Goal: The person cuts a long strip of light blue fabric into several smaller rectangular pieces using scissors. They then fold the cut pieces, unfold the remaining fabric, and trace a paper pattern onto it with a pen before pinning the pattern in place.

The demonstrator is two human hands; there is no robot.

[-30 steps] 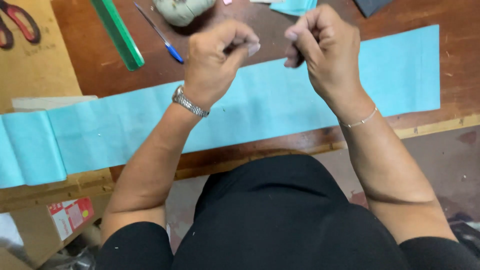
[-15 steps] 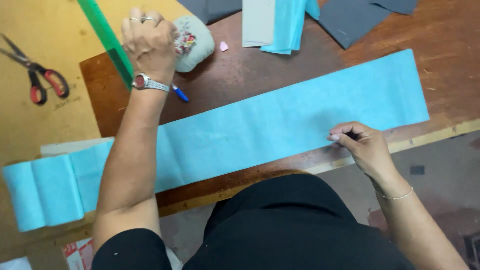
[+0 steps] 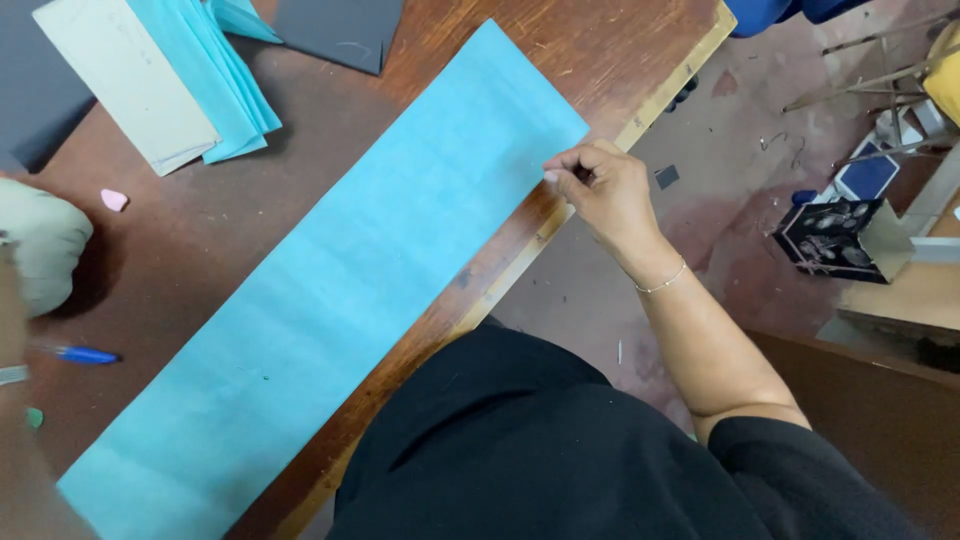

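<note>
Our right hand (image 3: 610, 190), fingers curled together, pinches the near edge of the long light-blue fabric strip (image 3: 340, 290) lying diagonally across the worktop (image 3: 620, 50). Of our left hand, at the frame's left edge, we cannot tell the state.

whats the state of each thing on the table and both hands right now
blue fabric strip: flat, spread diagonally across the table
right hand: fingers pinched at the strip's edge near its far end
left hand: out of view, only the forearm shows
folded blue fabric: stacked on a pale sheet
blue pen: lying flat
pink chalk: lying loose
</note>
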